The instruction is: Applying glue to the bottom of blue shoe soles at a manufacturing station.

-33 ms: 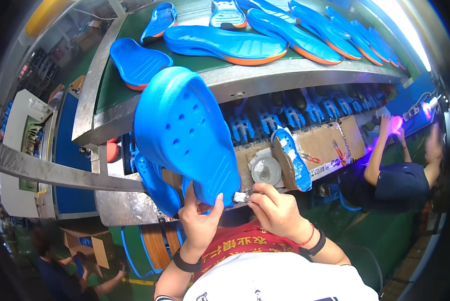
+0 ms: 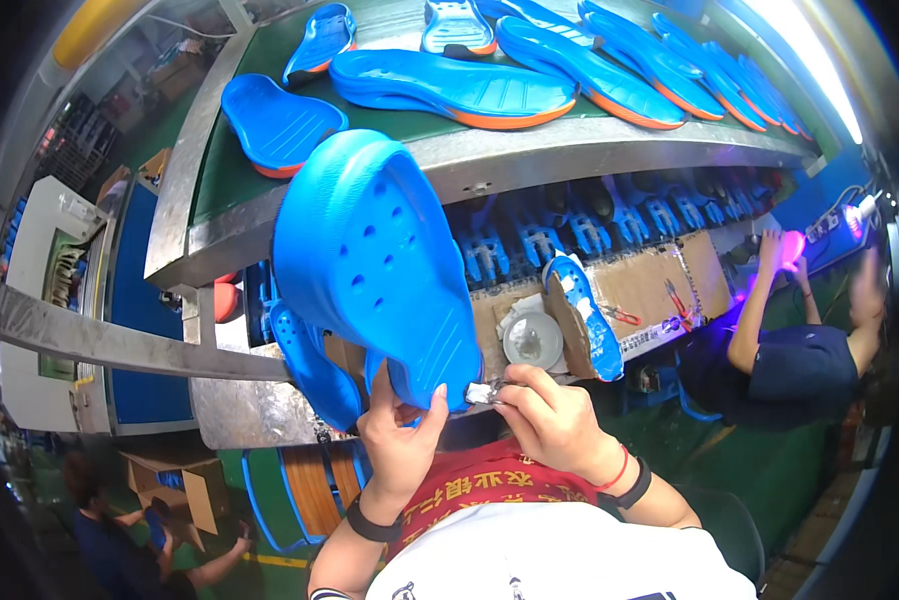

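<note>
A large blue shoe sole with round dimples and a ridged end stands up in front of me. My left hand pinches its lower end between thumb and fingers. Pressed together, the fingers of my right hand hold a small metallic tool with a white, cloth-like tip. The tip is at the sole's lower right edge; whether it touches I cannot tell. Left of the held sole, another blue sole leans by the bench, partly hidden.
Several blue soles with orange undersides lie on the green shelf above. On the bench are a white bowl, a blue insole-shaped piece, cardboard and red-handled pliers. One person sits at right; another is at lower left.
</note>
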Tool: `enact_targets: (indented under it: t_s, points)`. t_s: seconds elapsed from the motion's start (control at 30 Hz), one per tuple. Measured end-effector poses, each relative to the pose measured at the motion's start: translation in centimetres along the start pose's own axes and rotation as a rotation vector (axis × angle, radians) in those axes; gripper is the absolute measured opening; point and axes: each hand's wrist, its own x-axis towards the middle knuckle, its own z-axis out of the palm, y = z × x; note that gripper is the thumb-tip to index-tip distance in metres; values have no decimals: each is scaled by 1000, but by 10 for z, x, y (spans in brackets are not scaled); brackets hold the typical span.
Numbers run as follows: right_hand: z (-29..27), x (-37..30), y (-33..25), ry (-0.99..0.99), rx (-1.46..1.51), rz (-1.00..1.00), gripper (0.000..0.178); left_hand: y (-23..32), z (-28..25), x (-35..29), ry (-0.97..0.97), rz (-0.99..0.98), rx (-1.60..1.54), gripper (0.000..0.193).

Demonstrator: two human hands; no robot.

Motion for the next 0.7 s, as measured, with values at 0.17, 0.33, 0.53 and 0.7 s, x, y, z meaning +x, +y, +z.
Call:
enact_targets:
  t_s: [0.17, 0.33, 0.53, 0.7]
  points:
    - [3, 1, 3, -7, 69, 1, 18, 4, 0, -2, 20, 35, 66, 58]
    - [4, 1, 2, -2, 26, -3, 18, 6, 1, -2, 22, 50, 68, 59]
    - [5, 3, 2, 1, -45, -10, 18, 7, 1, -2, 34, 18, 62, 58]
    - [2, 6, 1, 17, -85, -11, 18, 3, 0, 0, 34, 37, 72, 58]
